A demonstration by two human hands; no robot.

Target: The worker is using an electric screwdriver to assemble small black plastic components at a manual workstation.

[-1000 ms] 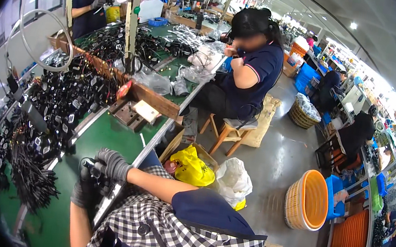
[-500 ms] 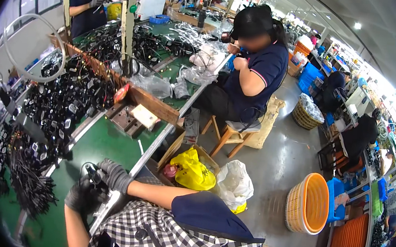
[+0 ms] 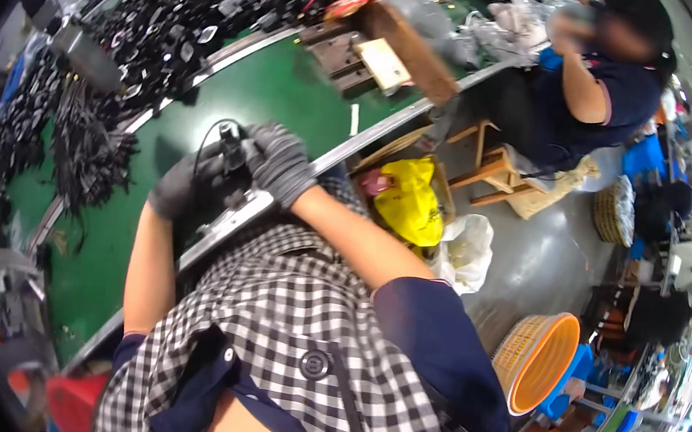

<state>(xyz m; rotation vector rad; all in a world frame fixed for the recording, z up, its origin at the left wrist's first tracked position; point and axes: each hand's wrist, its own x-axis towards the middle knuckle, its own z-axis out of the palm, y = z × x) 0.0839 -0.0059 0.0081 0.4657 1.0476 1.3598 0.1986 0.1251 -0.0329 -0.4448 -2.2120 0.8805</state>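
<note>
Holding: left hand [image 3: 189, 185], in a dark grey glove, curls round a small black part [image 3: 232, 148] from the left and below; right hand [image 3: 280, 161], in a striped grey glove, closes its fingers on it from the right.
Black part's place: between the two gloves, above the near side of the green table [image 3: 250, 86], just beside its metal edge [image 3: 372, 134].
Black part's direction: long axis runs from the person's body toward the far side of the table, its far end leaning slightly left; the near end is hidden among the gloved fingers.
Black part's look: dark and narrow, with a small bright patch near the far end; finer detail is too small to tell.
Thin cable [image 3: 204, 138]: black, bowing out in a loop on the left of the part, beside the left glove.
Pile of black parts [image 3: 164, 16]: heaped along the far left, many with pale, shiny faces.
Bundle of black cables [image 3: 84, 152]: hanging loosely fanned, left of the hands and well apart from them.
Metal fixture [image 3: 334, 57]: on the table beyond the right hand, with a pale block [image 3: 383, 62] on it, next to a wooden board [image 3: 408, 48].
White strip [image 3: 354, 119]: lying on the green surface, between the fixture and the metal edge.
Co-worker [image 3: 607, 101]: seated on a wooden stool [image 3: 500, 174] farther along, arm raised.
Floor: yellow bag [image 3: 411, 202] beside a white bag [image 3: 466, 251].
</note>
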